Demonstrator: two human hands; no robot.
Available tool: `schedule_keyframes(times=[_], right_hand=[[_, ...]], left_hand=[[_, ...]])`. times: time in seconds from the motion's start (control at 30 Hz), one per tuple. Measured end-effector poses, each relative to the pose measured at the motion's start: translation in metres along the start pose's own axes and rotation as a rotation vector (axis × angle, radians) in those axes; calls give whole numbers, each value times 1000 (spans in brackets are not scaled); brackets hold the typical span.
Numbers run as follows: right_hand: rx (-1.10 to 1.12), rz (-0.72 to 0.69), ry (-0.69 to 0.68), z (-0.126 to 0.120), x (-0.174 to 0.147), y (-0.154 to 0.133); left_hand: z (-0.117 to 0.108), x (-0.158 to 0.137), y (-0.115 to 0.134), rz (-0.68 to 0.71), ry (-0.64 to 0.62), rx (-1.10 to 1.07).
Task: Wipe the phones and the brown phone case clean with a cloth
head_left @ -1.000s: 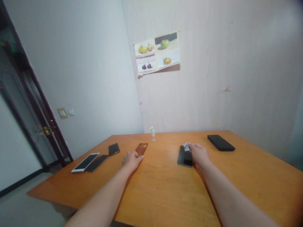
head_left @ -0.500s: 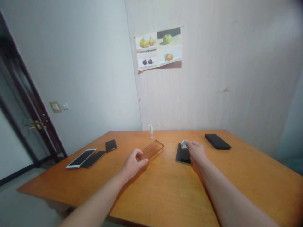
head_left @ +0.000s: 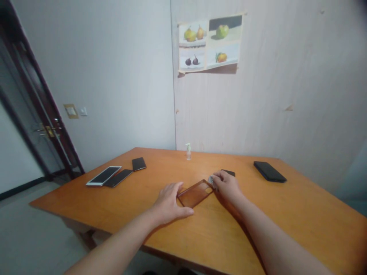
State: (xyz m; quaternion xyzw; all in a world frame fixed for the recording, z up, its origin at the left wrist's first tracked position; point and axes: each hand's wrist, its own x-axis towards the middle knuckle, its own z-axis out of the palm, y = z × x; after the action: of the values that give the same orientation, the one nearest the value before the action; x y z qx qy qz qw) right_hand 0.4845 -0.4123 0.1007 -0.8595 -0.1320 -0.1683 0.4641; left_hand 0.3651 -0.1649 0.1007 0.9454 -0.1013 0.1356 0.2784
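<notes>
My left hand (head_left: 169, 203) grips the left end of a clear brown phone case (head_left: 195, 194), its thumb at the near corner and its fingers at the far side. The case is tilted, with its camera cutout towards the right. A crumpled white tissue (head_left: 211, 181) is pinched in my right hand (head_left: 228, 188), at the right end of the case. Just behind that hand lies a black phone (head_left: 229, 173), mostly hidden by it.
On the left of the wooden table (head_left: 177, 236) lie a white tablet (head_left: 103, 176), a dark phone (head_left: 119, 178) and a smaller black phone (head_left: 139, 164). A pump bottle (head_left: 188, 152) stands at the back. A black folding case (head_left: 269, 172) lies at the right.
My right hand has moved with the tissue from the black phone to the case's right end. My left hand has brought the case nearer and rightward. The view has shifted.
</notes>
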Motion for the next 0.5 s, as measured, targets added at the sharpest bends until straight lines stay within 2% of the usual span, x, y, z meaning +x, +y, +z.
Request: schedule_keyframes(times=[0.2,0.33,0.5], right_hand=[[-244,-114,-78,11,-14,-17],[-461,-211,-202,11,-17,-27],[-659,-222,-317,7,-22,-35]], left_hand=[[6,-3,6,41,28,32],[5,-4,9,24,7,-5],[4,-2,11,-6,32,12]])
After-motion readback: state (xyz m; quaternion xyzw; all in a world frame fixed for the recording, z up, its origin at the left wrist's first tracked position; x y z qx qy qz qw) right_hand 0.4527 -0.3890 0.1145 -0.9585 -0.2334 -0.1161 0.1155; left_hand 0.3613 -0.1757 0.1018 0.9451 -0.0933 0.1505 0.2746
